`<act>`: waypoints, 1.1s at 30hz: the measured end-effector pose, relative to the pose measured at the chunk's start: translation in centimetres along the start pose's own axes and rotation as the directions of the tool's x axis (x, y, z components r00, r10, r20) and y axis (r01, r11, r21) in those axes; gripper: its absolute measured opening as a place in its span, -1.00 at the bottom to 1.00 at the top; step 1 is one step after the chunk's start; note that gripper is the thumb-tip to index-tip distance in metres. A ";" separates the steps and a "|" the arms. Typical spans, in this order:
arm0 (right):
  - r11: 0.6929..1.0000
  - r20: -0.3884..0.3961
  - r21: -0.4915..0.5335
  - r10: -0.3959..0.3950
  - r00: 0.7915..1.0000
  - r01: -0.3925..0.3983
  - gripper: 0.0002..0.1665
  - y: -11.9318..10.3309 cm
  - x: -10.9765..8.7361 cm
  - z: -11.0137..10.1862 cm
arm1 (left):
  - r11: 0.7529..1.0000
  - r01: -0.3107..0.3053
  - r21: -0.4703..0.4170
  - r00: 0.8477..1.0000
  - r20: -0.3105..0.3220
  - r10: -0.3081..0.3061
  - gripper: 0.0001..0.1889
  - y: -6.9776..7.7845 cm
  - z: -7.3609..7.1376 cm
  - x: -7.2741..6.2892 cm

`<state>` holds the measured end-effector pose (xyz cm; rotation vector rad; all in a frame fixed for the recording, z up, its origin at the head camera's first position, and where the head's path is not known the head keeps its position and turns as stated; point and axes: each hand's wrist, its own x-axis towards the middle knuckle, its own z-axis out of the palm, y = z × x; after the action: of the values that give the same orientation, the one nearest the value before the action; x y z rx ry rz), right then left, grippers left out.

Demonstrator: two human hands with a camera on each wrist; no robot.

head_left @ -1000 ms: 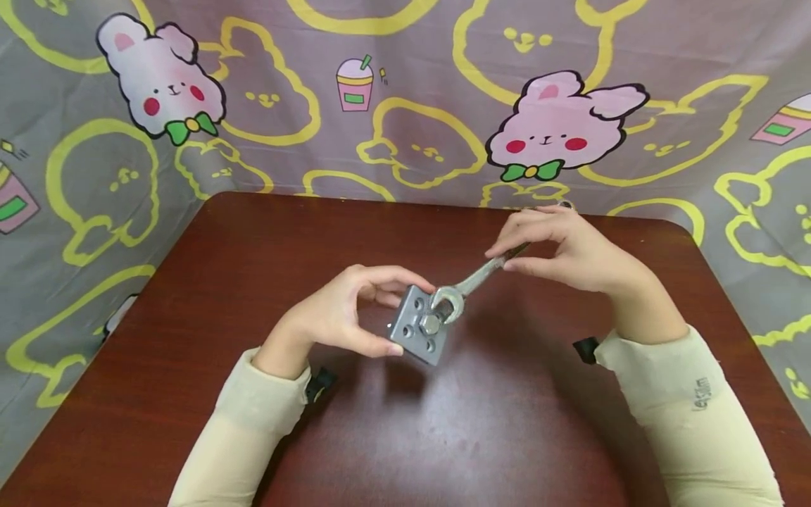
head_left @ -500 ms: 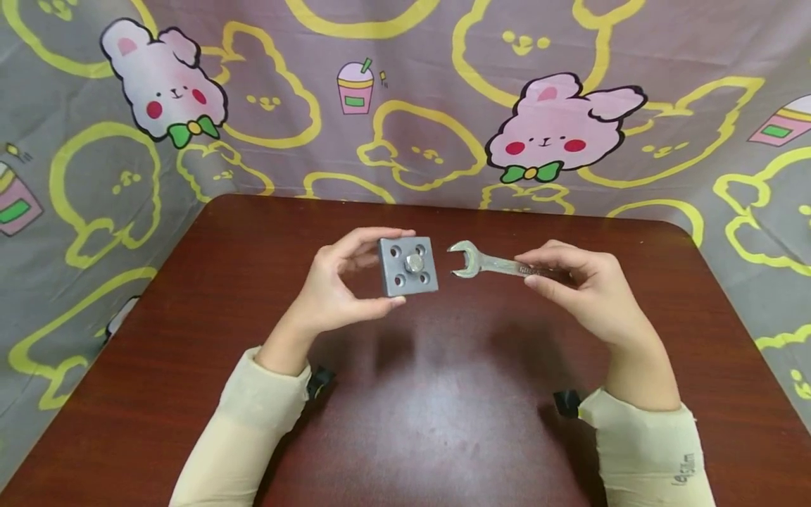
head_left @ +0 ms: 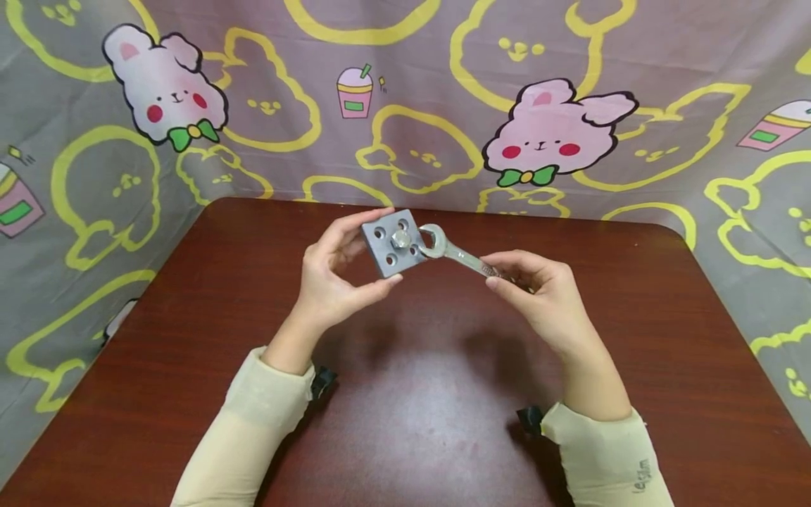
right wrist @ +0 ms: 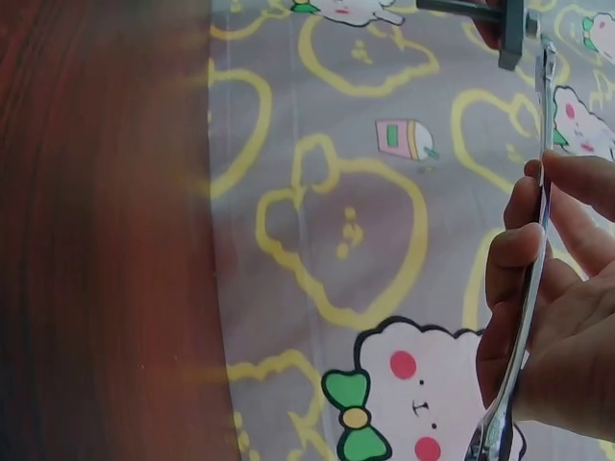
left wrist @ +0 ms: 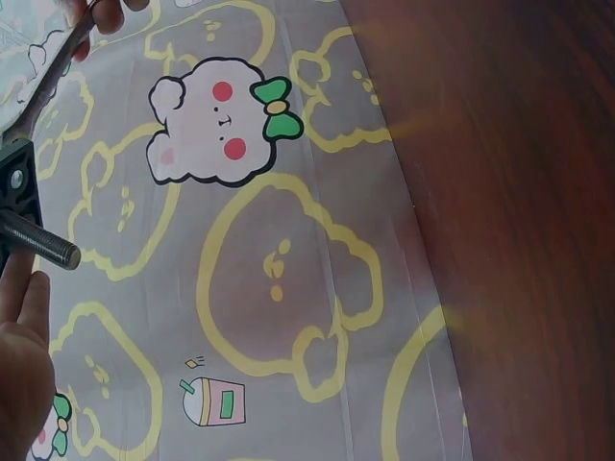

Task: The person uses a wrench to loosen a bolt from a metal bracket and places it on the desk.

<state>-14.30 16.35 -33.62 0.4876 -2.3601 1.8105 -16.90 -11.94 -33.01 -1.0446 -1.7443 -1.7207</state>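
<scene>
A gray metal plate [head_left: 385, 248] is held up above the brown table [head_left: 405, 415] by the left hand [head_left: 332, 289], with thumb and fingers clamped on its edges. A big bolt [head_left: 401, 239] is set through the middle, and its long screw end [left wrist: 40, 240] can be seen poking out at the back. A wrench [head_left: 465, 260] is pinched by its handle between the thumb and fingers of the right hand [head_left: 548, 296]. The wrench's mouth is seen just beside the bolt's head and is not fitted around it; whether the plate is touched by it cannot be told.

If the wrench is tipped out of line, its mouth may be stopped by the head's corners or scraped on the plate. If only part of the head is caught, the wrench could be jerked off by a hard pull, and fingers bumped. Because the plate is held only by its edges, it may be twisted loose and dropped.
</scene>
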 end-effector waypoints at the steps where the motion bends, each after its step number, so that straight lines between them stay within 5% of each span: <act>1: 1.000 0.006 0.002 0.001 1.000 -0.001 -0.71 0.0 0.0 0.2 | 1.000 0.002 0.001 1.000 0.000 -0.002 -0.19 0.0 0.0 0.0; 13: 0.999 0.042 0.033 -0.031 0.999 0.029 -0.74 -0.1 0.4 1.2 | 0.998 0.054 -0.014 0.997 0.047 -0.053 -0.19 0.2 0.6 -0.2; 21: 0.994 0.116 0.019 -0.106 0.988 0.105 -0.73 -0.1 1.1 0.2 | 0.992 0.122 -0.035 0.976 0.185 -0.114 -0.21 0.8 -0.2 0.0; 26: 0.983 0.236 0.024 -0.183 0.954 0.183 -0.71 0.2 2.0 -0.9 | 0.969 0.224 -0.104 0.923 0.342 -0.177 -0.25 0.9 -1.0 0.0; 33: 0.950 0.422 0.029 -0.293 0.858 0.310 -0.64 0.2 3.6 -2.4 | 0.930 0.324 -0.171 0.819 0.543 -0.186 -0.31 1.0 -1.2 0.1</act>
<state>-18.02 18.04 -32.13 1.2830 -2.3824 1.6355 -16.41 -13.15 -32.23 -1.5701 -2.1061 -2.0046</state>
